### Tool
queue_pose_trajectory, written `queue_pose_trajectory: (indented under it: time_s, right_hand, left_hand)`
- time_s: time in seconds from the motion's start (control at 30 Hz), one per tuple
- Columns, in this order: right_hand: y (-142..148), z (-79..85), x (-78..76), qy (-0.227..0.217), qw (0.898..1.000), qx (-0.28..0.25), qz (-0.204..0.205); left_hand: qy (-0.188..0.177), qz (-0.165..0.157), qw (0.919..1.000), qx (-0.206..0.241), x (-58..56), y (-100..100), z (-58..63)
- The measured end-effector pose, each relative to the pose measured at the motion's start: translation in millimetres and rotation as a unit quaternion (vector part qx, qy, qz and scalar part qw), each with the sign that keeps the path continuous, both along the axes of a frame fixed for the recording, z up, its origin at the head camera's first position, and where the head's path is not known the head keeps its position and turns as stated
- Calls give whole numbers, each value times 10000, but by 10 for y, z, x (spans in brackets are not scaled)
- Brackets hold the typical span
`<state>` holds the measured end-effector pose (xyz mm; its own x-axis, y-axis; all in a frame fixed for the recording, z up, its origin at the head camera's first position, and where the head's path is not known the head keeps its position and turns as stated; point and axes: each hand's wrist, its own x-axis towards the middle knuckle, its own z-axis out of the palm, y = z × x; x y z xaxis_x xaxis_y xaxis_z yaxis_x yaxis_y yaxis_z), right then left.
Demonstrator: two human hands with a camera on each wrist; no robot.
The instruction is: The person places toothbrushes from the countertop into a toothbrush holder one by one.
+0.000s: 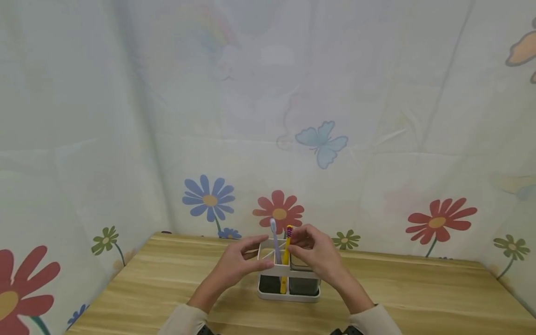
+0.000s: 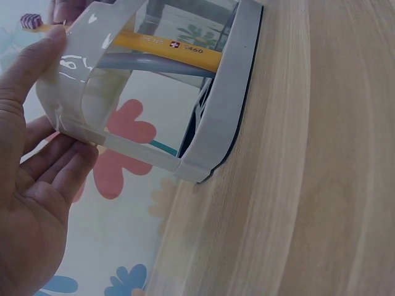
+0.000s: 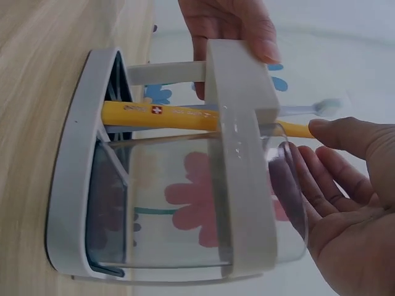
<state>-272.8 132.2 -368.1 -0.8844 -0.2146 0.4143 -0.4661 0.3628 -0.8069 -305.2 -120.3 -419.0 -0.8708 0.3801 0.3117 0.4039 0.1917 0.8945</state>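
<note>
A white toothbrush holder (image 1: 289,297) with an upper frame and a dark-lined base stands upright on the table. My left hand (image 1: 234,264) grips the left side of its upper frame, thumb in front and fingers behind. In the holder stand a yellow toothbrush (image 3: 160,116) with a purple-and-white bristle head and a pale purple toothbrush (image 1: 276,239). My right hand (image 1: 319,253) pinches the yellow one near its neck, the thumb (image 3: 336,131) lying on it. Beside the brushes, a clear cup (image 3: 176,246) sits in the holder's right part, below the right hand's fingers.
The wood-grain table (image 1: 398,293) spreads on both sides of the holder. Behind it hangs a pale cloth backdrop (image 1: 368,186) printed with flowers and a butterfly, close to the table's far edge.
</note>
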Motion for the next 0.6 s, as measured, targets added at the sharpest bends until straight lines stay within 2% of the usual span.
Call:
queue_pose_trajectory:
  time_s: [0.33,0.6]
  right_hand:
    - [266,178,70,79,9993,-347,-94]
    - [496,259,179,135,9989,-431,-102]
  left_hand:
    - [-15,-12,10000,68,-12,5,-66]
    - [71,30,9999,83,2,6,-31]
